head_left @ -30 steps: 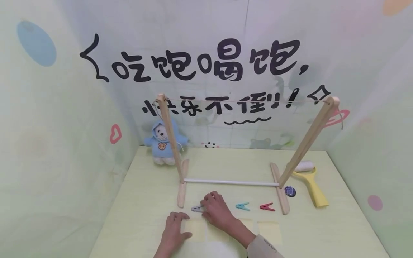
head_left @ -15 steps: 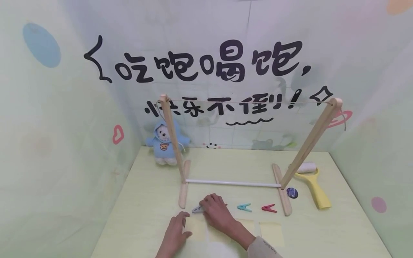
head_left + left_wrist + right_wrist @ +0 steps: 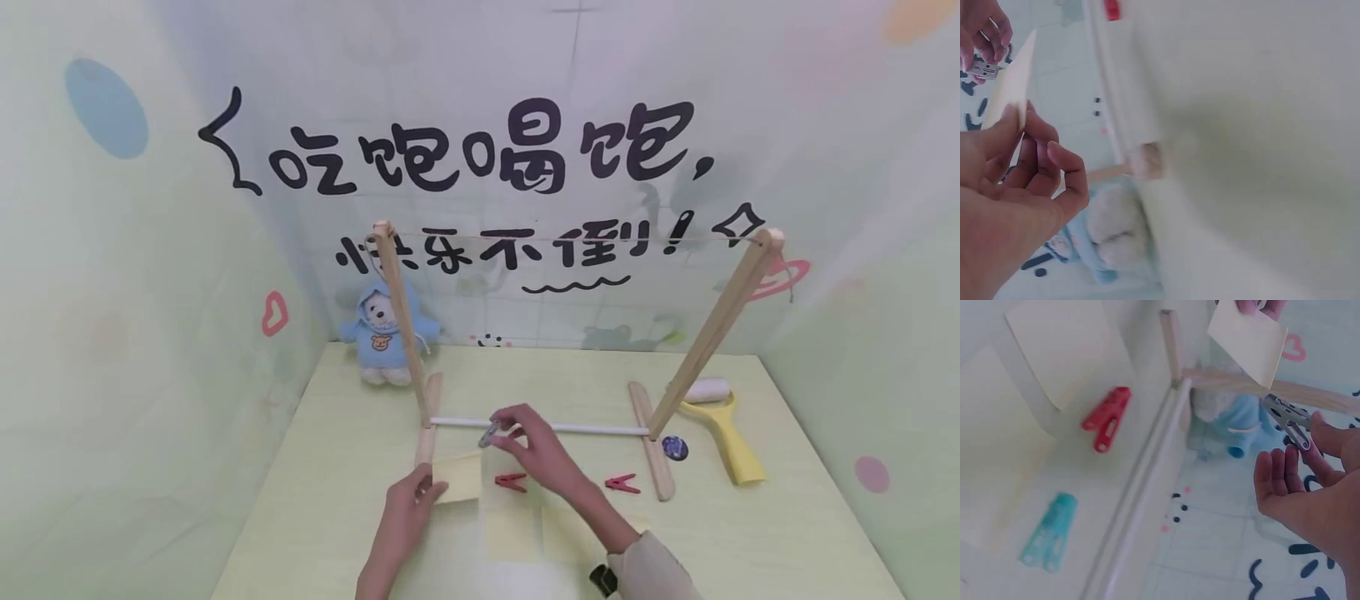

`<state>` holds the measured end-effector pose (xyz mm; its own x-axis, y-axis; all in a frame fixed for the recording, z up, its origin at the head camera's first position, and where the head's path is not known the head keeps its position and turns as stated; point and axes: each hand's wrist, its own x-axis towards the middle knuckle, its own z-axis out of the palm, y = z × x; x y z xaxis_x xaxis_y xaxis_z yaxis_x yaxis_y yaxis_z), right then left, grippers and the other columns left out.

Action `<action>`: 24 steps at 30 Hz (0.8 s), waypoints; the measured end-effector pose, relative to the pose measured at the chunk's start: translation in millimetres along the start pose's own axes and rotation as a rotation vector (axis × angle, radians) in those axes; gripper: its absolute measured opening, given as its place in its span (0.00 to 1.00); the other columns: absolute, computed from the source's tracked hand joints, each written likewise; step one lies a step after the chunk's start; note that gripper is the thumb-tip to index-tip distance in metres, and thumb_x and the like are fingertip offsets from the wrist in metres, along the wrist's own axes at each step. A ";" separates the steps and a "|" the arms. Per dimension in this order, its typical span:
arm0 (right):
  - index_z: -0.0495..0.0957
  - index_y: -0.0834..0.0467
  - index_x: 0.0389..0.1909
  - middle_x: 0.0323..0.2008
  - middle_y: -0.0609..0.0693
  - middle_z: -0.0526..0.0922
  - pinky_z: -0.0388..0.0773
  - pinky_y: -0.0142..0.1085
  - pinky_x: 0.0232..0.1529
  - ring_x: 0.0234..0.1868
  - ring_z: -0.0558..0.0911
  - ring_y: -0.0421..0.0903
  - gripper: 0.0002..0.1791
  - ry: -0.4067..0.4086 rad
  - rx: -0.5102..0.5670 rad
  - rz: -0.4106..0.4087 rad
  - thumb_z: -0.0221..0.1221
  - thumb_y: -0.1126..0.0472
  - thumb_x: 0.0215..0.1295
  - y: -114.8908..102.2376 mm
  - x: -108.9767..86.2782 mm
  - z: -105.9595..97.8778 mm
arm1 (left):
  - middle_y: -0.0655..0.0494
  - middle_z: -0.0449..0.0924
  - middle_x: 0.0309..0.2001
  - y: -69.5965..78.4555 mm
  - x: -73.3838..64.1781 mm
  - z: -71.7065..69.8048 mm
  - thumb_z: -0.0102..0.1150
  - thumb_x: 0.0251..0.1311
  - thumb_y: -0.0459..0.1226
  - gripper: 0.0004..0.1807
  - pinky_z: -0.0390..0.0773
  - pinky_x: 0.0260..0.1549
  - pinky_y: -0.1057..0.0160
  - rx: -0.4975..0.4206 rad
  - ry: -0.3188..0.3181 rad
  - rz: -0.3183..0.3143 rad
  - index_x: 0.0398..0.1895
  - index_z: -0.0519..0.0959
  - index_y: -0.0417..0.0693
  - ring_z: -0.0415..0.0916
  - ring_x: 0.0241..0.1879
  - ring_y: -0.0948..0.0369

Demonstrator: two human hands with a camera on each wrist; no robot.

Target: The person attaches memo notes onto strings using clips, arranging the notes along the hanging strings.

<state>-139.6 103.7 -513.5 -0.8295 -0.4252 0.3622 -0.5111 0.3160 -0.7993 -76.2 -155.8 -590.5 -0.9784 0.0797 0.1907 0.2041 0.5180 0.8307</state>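
My left hand [image 3: 405,504] pinches a pale yellow sticky note [image 3: 461,478] between thumb and fingers, raised off the table. Seen from the left wrist, the note [image 3: 1013,87] stands nearly edge-on. In my right hand [image 3: 542,452] a grey clothespin [image 3: 489,433] is pinched between thumb and index finger, just beyond the note's upper right corner. The right wrist view shows this clothespin [image 3: 1288,419] pointing toward the note [image 3: 1249,342], a small gap between them. My other right fingers curl loosely below it.
Ahead stands a wooden rack [image 3: 712,333] with a string across its top and a white rod [image 3: 600,430] low down. Red clothespins [image 3: 621,482], a teal clothespin [image 3: 1050,534] and more notes [image 3: 513,533] lie in front. A plush bear [image 3: 382,337], a lint roller [image 3: 731,437] and a round badge [image 3: 675,447] are around it.
My right hand has lifted the grey clothespin from the table, up and forward, uncovering a red clothespin. My left hand has picked up the leftmost note and raised it.
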 end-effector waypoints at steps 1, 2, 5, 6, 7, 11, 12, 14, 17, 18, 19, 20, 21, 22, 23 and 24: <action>0.79 0.69 0.57 0.51 0.62 0.82 0.89 0.48 0.53 0.51 0.83 0.61 0.14 0.002 0.005 -0.007 0.66 0.70 0.75 -5.0 2.9 -8.0 | 0.56 0.86 0.33 12.9 4.4 -4.2 0.62 0.80 0.44 0.13 0.78 0.29 0.66 -0.010 0.002 0.007 0.43 0.82 0.43 0.78 0.32 0.65; 0.79 0.69 0.56 0.52 0.63 0.81 0.88 0.47 0.53 0.52 0.82 0.61 0.13 0.009 -0.003 -0.032 0.66 0.71 0.75 -10.4 6.3 -15.8 | 0.55 0.86 0.34 27.9 8.8 -8.6 0.60 0.81 0.43 0.12 0.80 0.32 0.65 -0.014 0.005 -0.009 0.42 0.82 0.43 0.81 0.34 0.62; 0.81 0.68 0.53 0.56 0.65 0.79 0.87 0.49 0.54 0.56 0.80 0.61 0.12 0.031 -0.043 -0.091 0.67 0.73 0.72 -30.7 18.0 -39.4 | 0.54 0.84 0.35 54.3 24.0 -15.9 0.55 0.85 0.38 0.11 0.84 0.39 0.63 -0.061 0.030 -0.004 0.39 0.78 0.43 0.85 0.39 0.57; 0.82 0.67 0.52 0.56 0.64 0.79 0.86 0.50 0.54 0.57 0.80 0.61 0.12 0.047 -0.060 -0.113 0.68 0.73 0.71 -38.6 22.6 -47.1 | 0.53 0.83 0.36 62.1 30.0 -18.7 0.53 0.85 0.37 0.11 0.85 0.42 0.62 -0.072 0.033 -0.001 0.39 0.77 0.43 0.86 0.41 0.55; 0.83 0.67 0.51 0.57 0.64 0.79 0.86 0.48 0.55 0.58 0.80 0.60 0.11 0.063 -0.081 -0.133 0.69 0.73 0.69 -47.4 27.3 -54.9 | 0.52 0.83 0.37 69.4 36.2 -21.4 0.52 0.86 0.36 0.11 0.85 0.44 0.60 -0.082 0.038 0.011 0.39 0.76 0.43 0.86 0.43 0.53; 0.85 0.66 0.48 0.55 0.60 0.82 0.81 0.36 0.62 0.60 0.81 0.59 0.12 0.119 -0.132 -0.209 0.72 0.75 0.64 -86.0 46.8 -87.2 | 0.47 0.81 0.40 100.8 66.9 -37.6 0.49 0.87 0.36 0.11 0.85 0.47 0.55 -0.085 0.030 0.055 0.41 0.74 0.42 0.84 0.46 0.50; 0.86 0.66 0.48 0.55 0.59 0.83 0.79 0.32 0.64 0.60 0.82 0.58 0.13 0.130 -0.139 -0.224 0.72 0.75 0.64 -96.1 51.6 -94.8 | 0.47 0.81 0.41 109.9 75.2 -42.7 0.49 0.87 0.36 0.11 0.84 0.47 0.55 -0.081 0.024 0.062 0.42 0.74 0.42 0.84 0.46 0.50; 0.86 0.66 0.47 0.54 0.58 0.84 0.74 0.28 0.68 0.60 0.82 0.57 0.13 0.147 -0.144 -0.263 0.72 0.76 0.62 -115.7 62.2 -108.6 | 0.46 0.80 0.40 127.9 91.2 -53.1 0.48 0.88 0.37 0.11 0.82 0.45 0.56 -0.067 0.017 0.092 0.43 0.74 0.41 0.81 0.44 0.52; 0.86 0.68 0.46 0.53 0.60 0.85 0.73 0.28 0.70 0.59 0.82 0.58 0.13 0.179 -0.145 -0.341 0.72 0.78 0.61 -142.0 81.7 -126.3 | 0.48 0.76 0.35 153.9 112.2 -68.0 0.47 0.88 0.37 0.11 0.76 0.39 0.60 -0.053 0.022 0.147 0.43 0.72 0.41 0.75 0.36 0.54; 0.86 0.69 0.46 0.52 0.61 0.85 0.73 0.29 0.70 0.59 0.82 0.58 0.13 0.189 -0.149 -0.364 0.72 0.79 0.60 -150.3 88.9 -131.8 | 0.48 0.74 0.34 161.7 118.3 -72.4 0.47 0.88 0.37 0.11 0.74 0.37 0.61 -0.051 0.033 0.166 0.43 0.72 0.41 0.72 0.34 0.55; 0.86 0.70 0.45 0.51 0.62 0.85 0.74 0.30 0.70 0.58 0.82 0.58 0.13 0.201 -0.155 -0.386 0.72 0.79 0.60 -158.0 96.6 -137.2 | 0.50 0.73 0.33 169.3 123.8 -76.5 0.46 0.88 0.37 0.11 0.72 0.35 0.62 -0.046 0.044 0.175 0.43 0.72 0.41 0.70 0.33 0.56; 0.86 0.71 0.45 0.51 0.63 0.85 0.75 0.31 0.70 0.57 0.83 0.58 0.12 0.210 -0.157 -0.407 0.72 0.79 0.60 -165.3 104.6 -142.4 | 0.50 0.71 0.32 176.2 129.0 -80.3 0.46 0.88 0.37 0.11 0.70 0.34 0.61 -0.052 0.053 0.187 0.43 0.71 0.41 0.67 0.31 0.56; 0.86 0.72 0.45 0.50 0.63 0.85 0.75 0.32 0.70 0.57 0.82 0.59 0.12 0.222 -0.164 -0.419 0.72 0.79 0.61 -171.9 112.9 -147.4 | 0.51 0.69 0.32 182.5 133.6 -83.7 0.46 0.88 0.38 0.11 0.69 0.33 0.62 -0.060 0.061 0.186 0.43 0.71 0.41 0.65 0.31 0.56; 0.86 0.72 0.45 0.49 0.63 0.85 0.75 0.33 0.70 0.57 0.82 0.58 0.11 0.232 -0.172 -0.425 0.72 0.78 0.61 -178.2 121.1 -152.3 | 0.52 0.69 0.32 188.0 137.9 -86.7 0.46 0.88 0.38 0.11 0.68 0.33 0.62 -0.075 0.070 0.184 0.44 0.71 0.41 0.64 0.31 0.56; 0.86 0.72 0.45 0.50 0.63 0.85 0.74 0.34 0.70 0.58 0.82 0.58 0.11 0.241 -0.182 -0.427 0.72 0.78 0.61 -183.8 129.3 -157.0 | 0.52 0.68 0.32 192.7 141.9 -89.3 0.46 0.88 0.38 0.11 0.67 0.33 0.62 -0.089 0.079 0.188 0.43 0.71 0.41 0.64 0.31 0.56; 0.86 0.72 0.45 0.50 0.63 0.85 0.75 0.35 0.69 0.59 0.82 0.57 0.11 0.250 -0.188 -0.422 0.72 0.77 0.62 -188.2 137.5 -161.2 | 0.52 0.67 0.32 196.6 145.7 -91.3 0.46 0.88 0.38 0.11 0.67 0.33 0.62 -0.101 0.088 0.189 0.43 0.71 0.41 0.63 0.31 0.56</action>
<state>-193.8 122.4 -236.0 -0.5598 -0.3402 0.7556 -0.8247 0.3177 -0.4679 -175.6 -120.1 -351.7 -0.9166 0.0903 0.3894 0.3903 0.4124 0.8231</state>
